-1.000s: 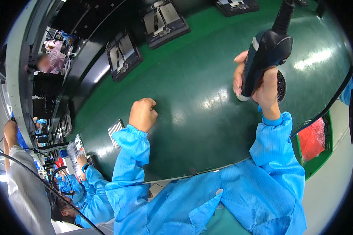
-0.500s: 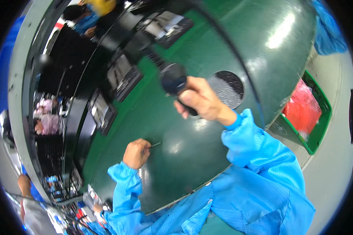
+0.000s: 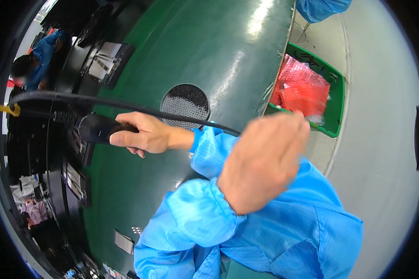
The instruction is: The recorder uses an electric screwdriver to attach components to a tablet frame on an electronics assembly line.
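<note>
My right hand [image 3: 144, 134] is closed around a black corded hand tool [image 3: 97, 129] with a rounded body, held over the left part of the green bench. Its working tip does not show. A ribbed cord sleeve [image 3: 66, 118] leaves the tool's far end toward a yellow hook [image 3: 5, 109]. Raised close to the camera, my left hand [image 3: 265, 162] crosses over my right forearm. Motion smears its fingers, and whatever they may hold is hidden. Beyond my right wrist lies a round dish [image 3: 186, 103] with a dotted grey bottom and small black pieces.
A black cable [image 3: 125, 103] stretches across the green bench [image 3: 219, 51]. Flat devices [image 3: 106, 64] line a dark rack at left. Right of the bench edge stands a green crate [image 3: 341, 100] with red bubble wrap [image 3: 307, 90]. Another person's blue sleeve [image 3: 323, 8] shows at top.
My left hand has left the bench, lifting and crossing to the right over my right arm. The tool in my right hand has shifted left in view as the head view turned rightward.
</note>
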Tool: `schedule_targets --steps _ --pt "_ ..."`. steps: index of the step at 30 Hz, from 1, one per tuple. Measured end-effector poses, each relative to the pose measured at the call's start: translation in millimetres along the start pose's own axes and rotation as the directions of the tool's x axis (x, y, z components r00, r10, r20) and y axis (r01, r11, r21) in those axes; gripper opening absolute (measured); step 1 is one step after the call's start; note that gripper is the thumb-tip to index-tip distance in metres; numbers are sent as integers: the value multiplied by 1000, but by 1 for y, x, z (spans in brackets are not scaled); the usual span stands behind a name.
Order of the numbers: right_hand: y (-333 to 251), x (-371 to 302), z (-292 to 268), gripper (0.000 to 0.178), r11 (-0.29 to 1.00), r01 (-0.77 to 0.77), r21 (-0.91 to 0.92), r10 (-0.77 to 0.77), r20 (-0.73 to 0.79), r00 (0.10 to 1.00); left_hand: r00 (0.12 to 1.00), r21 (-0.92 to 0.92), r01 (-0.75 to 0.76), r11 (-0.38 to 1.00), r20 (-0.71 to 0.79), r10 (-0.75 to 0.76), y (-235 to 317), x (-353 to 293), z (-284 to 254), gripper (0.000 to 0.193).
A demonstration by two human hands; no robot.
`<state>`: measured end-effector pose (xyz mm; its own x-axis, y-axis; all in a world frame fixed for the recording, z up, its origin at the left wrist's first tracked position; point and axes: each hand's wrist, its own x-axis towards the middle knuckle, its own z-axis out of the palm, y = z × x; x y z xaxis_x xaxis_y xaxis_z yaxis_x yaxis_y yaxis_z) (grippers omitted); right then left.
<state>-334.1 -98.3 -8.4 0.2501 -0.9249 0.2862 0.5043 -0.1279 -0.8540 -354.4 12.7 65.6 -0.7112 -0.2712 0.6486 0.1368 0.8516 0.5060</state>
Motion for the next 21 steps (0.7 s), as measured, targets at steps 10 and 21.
schedule_targets --steps 10,21 --pt "3 0 1 51 992 24 -123 -28 -36 999 903 337 393 855 31 -428 12 -131 -125 35" --pt "21 0 43 35 949 -13 -314 -66 -238 969 431 664 748 4 -482 -763 -27 -340 -318 47"
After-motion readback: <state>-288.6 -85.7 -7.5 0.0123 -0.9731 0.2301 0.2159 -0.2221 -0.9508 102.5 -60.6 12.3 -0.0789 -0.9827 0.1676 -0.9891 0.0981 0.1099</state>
